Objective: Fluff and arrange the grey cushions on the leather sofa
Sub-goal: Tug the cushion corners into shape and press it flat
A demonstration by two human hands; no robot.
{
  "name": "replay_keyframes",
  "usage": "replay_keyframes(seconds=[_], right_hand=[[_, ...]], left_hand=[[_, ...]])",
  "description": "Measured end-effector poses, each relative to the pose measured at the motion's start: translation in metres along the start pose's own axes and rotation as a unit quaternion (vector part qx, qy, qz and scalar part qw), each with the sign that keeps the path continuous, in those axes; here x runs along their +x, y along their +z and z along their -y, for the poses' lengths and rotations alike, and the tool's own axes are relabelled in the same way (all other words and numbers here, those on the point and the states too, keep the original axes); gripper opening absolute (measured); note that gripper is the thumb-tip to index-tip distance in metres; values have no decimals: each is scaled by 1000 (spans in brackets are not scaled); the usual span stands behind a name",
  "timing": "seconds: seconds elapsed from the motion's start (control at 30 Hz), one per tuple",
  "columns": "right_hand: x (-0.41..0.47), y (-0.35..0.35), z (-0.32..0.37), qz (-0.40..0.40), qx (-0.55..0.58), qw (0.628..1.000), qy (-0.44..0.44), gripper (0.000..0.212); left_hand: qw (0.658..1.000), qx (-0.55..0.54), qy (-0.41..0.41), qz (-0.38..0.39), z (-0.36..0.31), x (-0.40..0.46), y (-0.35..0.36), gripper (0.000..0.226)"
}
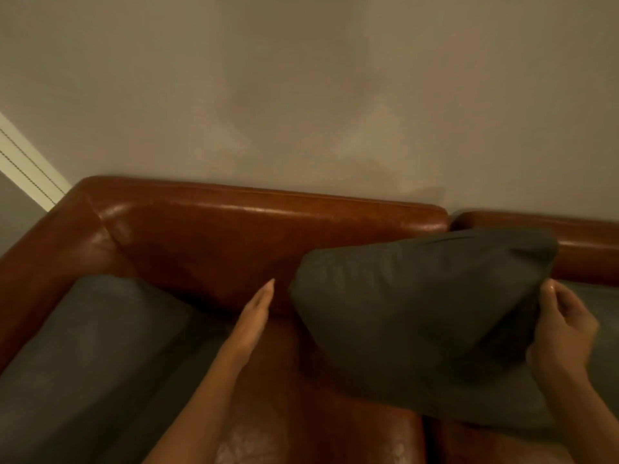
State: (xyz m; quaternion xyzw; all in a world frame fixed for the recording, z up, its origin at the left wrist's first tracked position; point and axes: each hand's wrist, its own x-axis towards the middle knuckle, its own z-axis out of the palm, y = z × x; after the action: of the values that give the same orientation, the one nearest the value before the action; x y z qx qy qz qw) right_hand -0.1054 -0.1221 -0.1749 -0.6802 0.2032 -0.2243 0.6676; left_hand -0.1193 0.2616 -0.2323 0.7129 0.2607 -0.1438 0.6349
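A dark grey cushion (408, 316) stands tilted on the brown leather sofa (234, 236), leaning toward its backrest at the right of centre. My right hand (562, 329) grips the cushion's right edge with curled fingers. My left hand (256, 313) is held flat with straight fingers just left of the cushion, a small gap between them. A second grey cushion (90, 356) lies in the sofa's left corner against the armrest. Part of another grey cushion (603, 316) shows at the right edge behind my right hand.
A plain beige wall (301, 95) rises right behind the sofa's backrest. A white window blind with bead cords (26, 162) hangs at the far left. A second backrest section (576, 242) continues to the right.
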Motion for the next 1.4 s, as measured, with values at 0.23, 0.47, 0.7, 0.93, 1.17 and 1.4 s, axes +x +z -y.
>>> replay_keyframes(seconds=[0.23, 0.47, 0.7, 0.93, 1.17, 1.4], right_hand=[[-2, 0, 25, 20, 22, 998, 59, 45], [-20, 10, 28, -56, 70, 995, 35, 33], [-37, 7, 3, -81, 97, 982, 141, 41], [-53, 30, -32, -76, -151, 980, 107, 46], [-103, 149, 19, 280, -213, 923, -154, 27], [-126, 219, -2, 466, -325, 807, -163, 47]], left_hand=[[991, -102, -57, -70, -36, 25, 69, 52], [975, -201, -49, -85, -65, 0, 57, 28], [969, -26, 164, -186, -89, -24, 8, 16], [976, 54, 79, -197, -14, -26, -6, 21], [980, -9, 77, -183, -15, -26, -20, 24], [962, 185, 83, -185, -34, -2, -26, 49]])
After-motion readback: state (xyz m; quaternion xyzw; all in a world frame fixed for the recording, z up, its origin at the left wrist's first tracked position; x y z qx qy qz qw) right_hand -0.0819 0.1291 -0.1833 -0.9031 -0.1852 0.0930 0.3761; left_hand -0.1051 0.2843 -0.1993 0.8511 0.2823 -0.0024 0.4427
